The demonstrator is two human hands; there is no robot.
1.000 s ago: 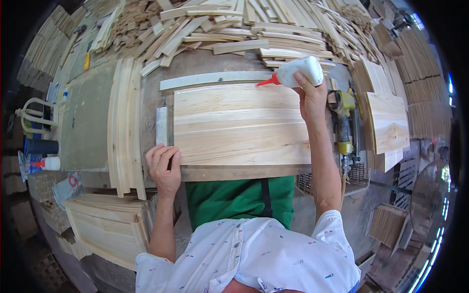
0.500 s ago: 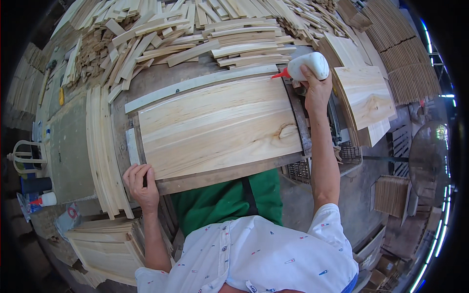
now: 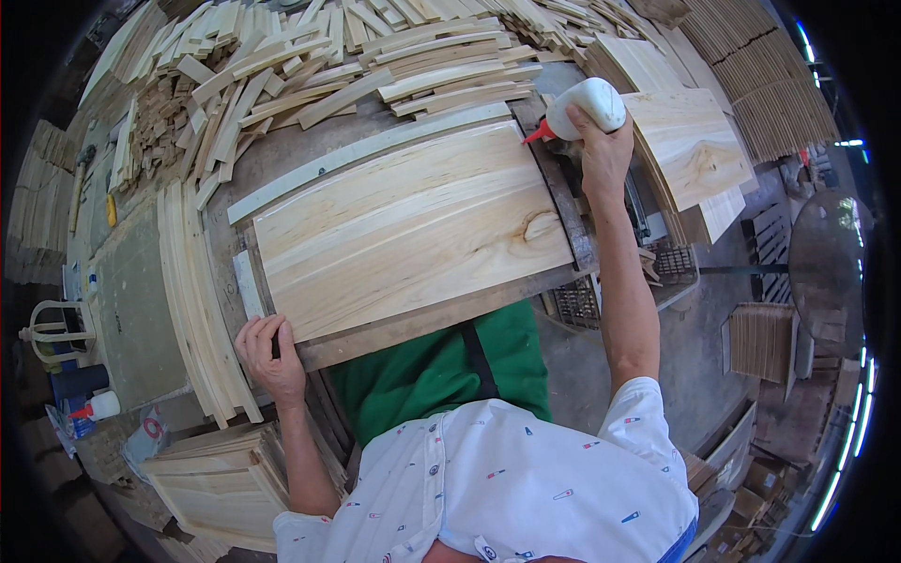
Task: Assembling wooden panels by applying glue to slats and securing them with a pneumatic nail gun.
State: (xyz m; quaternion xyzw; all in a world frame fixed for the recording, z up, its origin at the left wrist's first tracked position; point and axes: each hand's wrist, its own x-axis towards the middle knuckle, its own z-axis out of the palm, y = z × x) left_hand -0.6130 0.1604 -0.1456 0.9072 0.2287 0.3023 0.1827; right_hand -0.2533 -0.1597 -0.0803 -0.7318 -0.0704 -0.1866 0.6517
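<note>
A pale wooden panel [image 3: 404, 230] with a knot near its right end lies in front of me between low strips on the bench. My right hand [image 3: 605, 155] grips a white squeeze bottle [image 3: 587, 105] with a red nozzle. The bottle is tilted, and its nozzle tip points at the panel's right edge, close to the far right corner. Whether the tip touches the wood I cannot tell. At the panel's near left corner is my left hand [image 3: 272, 358], its fingers bent and closed; what lies between them is hidden.
A whitish strip [image 3: 375, 159] runs along the panel's far side. Loose wooden slats [image 3: 450, 70] are heaped beyond it. Long boards [image 3: 192, 291] lie at left, stacked panels [image 3: 690, 145] at right. Another red-tipped bottle [image 3: 103, 405] is at far left; a plastic crate [image 3: 676, 272] stands right.
The nozzle has shifted from the panel's far edge a little toward me along its right edge. My left hand stays at the near corner. The whole view has turned slightly.
</note>
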